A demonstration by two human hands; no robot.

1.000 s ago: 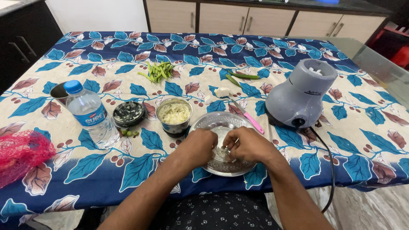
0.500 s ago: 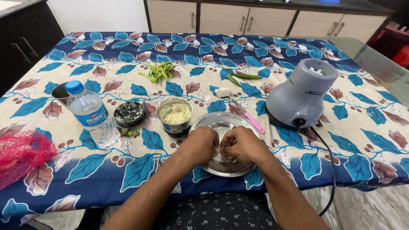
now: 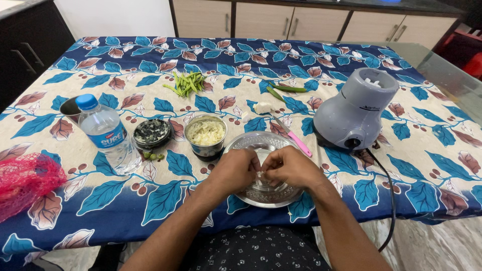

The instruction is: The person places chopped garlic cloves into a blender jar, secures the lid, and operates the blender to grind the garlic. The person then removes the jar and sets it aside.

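My left hand [image 3: 232, 172] and my right hand [image 3: 289, 169] meet fingertip to fingertip over a round steel plate [image 3: 249, 142] at the table's near edge. Between the fingers they pinch a small pale piece of food [image 3: 260, 174], mostly hidden. Just left of the plate stands a steel cup of chopped pale bits [image 3: 205, 133]. A pink-handled knife [image 3: 295, 139] lies along the plate's far right side.
A grey mixer base [image 3: 355, 109] with a black cord [image 3: 389, 190] stands at right. A water bottle [image 3: 106, 133], a steel tumbler [image 3: 70, 108], a dark lid [image 3: 151, 132], green chillies [image 3: 187, 83] and a red mesh bag [image 3: 24, 180] lie to the left.
Both hands have lifted slightly off the plate and drawn closer together, the fingertips now pinching the small piece between them. Nothing else on the table has moved.
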